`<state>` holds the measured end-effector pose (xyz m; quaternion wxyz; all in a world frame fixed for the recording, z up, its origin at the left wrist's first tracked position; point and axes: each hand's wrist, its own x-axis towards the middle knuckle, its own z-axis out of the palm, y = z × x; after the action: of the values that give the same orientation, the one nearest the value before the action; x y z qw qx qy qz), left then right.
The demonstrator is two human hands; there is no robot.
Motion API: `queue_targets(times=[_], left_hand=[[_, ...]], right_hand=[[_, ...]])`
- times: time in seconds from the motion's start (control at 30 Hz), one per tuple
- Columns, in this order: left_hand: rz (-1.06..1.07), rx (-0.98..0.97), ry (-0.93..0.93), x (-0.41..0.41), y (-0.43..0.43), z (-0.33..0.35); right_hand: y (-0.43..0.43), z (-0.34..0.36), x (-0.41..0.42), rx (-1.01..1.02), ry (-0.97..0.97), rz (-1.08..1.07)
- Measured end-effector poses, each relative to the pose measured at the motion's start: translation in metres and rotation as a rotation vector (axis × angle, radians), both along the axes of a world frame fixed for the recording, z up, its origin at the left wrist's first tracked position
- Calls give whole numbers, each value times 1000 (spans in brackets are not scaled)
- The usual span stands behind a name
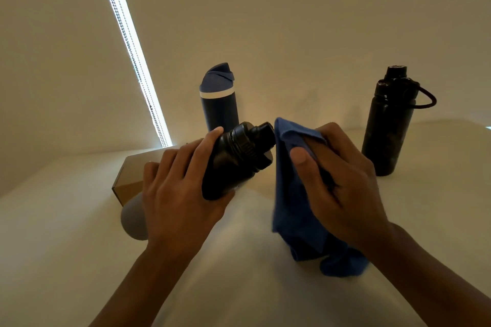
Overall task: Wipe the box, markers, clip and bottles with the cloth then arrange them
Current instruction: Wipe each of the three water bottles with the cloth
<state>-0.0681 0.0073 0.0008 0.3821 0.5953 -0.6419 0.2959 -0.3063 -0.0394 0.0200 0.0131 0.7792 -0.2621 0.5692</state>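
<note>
My left hand [176,188] grips a grey bottle with a black cap [239,156], held tilted with the cap pointing up and to the right. My right hand [342,180] holds a blue cloth [295,210] just right of the cap; the cloth hangs down to the table. A navy bottle with a blue lid [219,99] stands upright behind. A black bottle with a loop handle [389,122] stands at the right. A brown cardboard box [130,180] lies at the left, partly hidden by my left hand. I see no markers and no clip.
The white table [247,287] runs back to a pale wall. A bright strip of light [132,56] slants down the wall at the left, ending behind the box.
</note>
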Motion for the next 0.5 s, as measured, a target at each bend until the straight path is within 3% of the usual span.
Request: queue_targets(times=[0.2,0.3,0.4,0.5], left_hand=[[-30,0,49,5,-4,-2],[-70,46,126,5,-3,0],[-168,96,297,2,1,4],[-240,113,384,-1,6,8]], right_hand=[[-8,-7,-1,-83,247,-139],[-11,4,4,7,248,-210],[-19,2,1,-129,231,-263],[-18,2,-14,-4,231,-210]])
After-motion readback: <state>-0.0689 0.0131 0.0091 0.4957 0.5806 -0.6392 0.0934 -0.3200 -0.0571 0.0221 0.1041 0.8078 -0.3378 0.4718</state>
